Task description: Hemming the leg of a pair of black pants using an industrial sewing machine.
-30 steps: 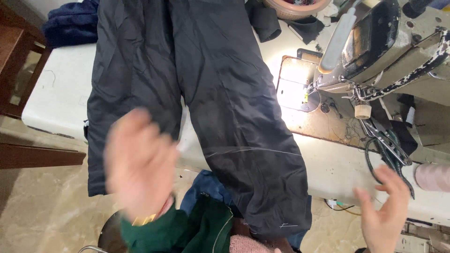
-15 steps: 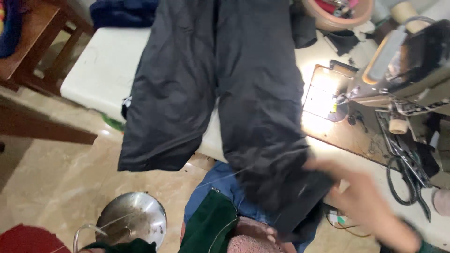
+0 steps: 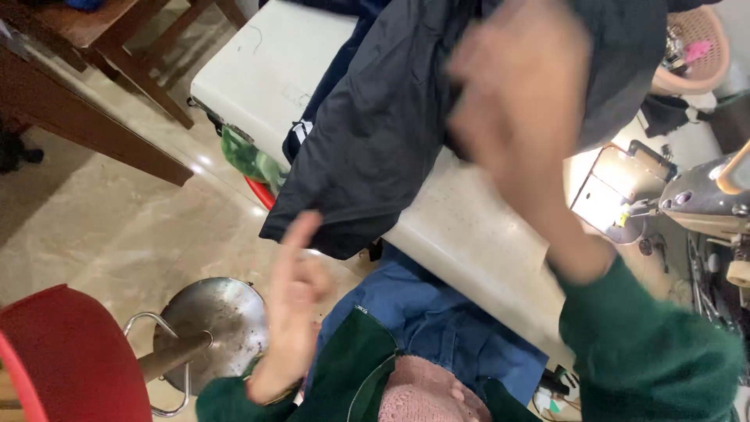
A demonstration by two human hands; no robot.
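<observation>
Your right hand is hovering blurred over dark trousers on white table; finger state unclear. Left hand is hanging free, fingers loosely spread.

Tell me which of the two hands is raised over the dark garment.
The right hand, blurred, raised in front of the dark garment on the white table. The left hand is low, over the floor, touching nothing.

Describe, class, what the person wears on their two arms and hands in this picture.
Both arms wear dark green, fuzzy knit sleeves ending at the wrists. The left hand and the right hand are bare, without gloves; the right one is motion-blurred. No rings can be made out.
</observation>
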